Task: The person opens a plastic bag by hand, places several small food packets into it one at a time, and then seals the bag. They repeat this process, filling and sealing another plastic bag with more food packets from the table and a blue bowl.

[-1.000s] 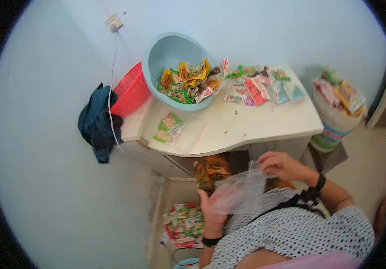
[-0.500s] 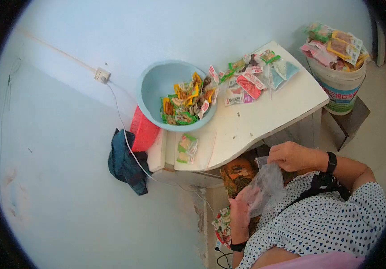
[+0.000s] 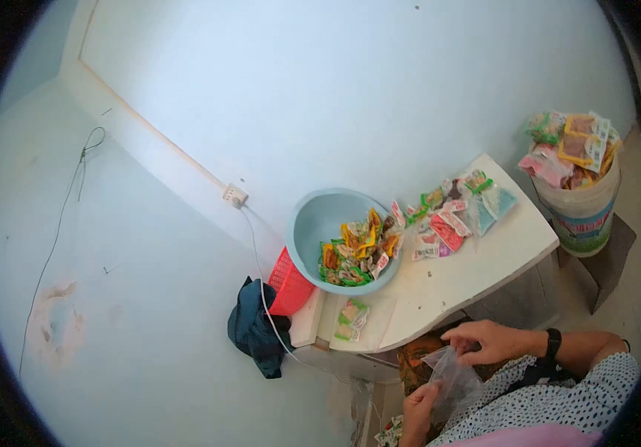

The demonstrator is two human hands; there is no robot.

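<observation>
A clear plastic bag (image 3: pixel 456 384) is held between my two hands over my lap, and no contents show in it. My left hand (image 3: pixel 419 410) is closed on the bag's lower left edge, thumb against fingers. Higher and to the right, my right hand (image 3: pixel 488 341) grips the upper edge with bent fingers. Just beyond them is the white table (image 3: pixel 477 272). On it stands a light blue basin (image 3: pixel 309 223) partly filled with small snack packets (image 3: pixel 358 249). A green-and-clear packet (image 3: pixel 352 320) lies by itself near the table's left end.
More packets and bags (image 3: pixel 451 227) are piled at the table's far side. A white bucket (image 3: pixel 577 212) heaped with packets stands to the right. Beside the table are a red basket (image 3: pixel 291 283) and dark cloth (image 3: pixel 257 328). A white cord (image 3: pixel 255 261) hangs from the wall socket (image 3: pixel 234 195).
My view has tilted upward, so everything sits lower in it. My left hand was spread flat against the bag and is now closed on its edge. My right hand still holds the bag.
</observation>
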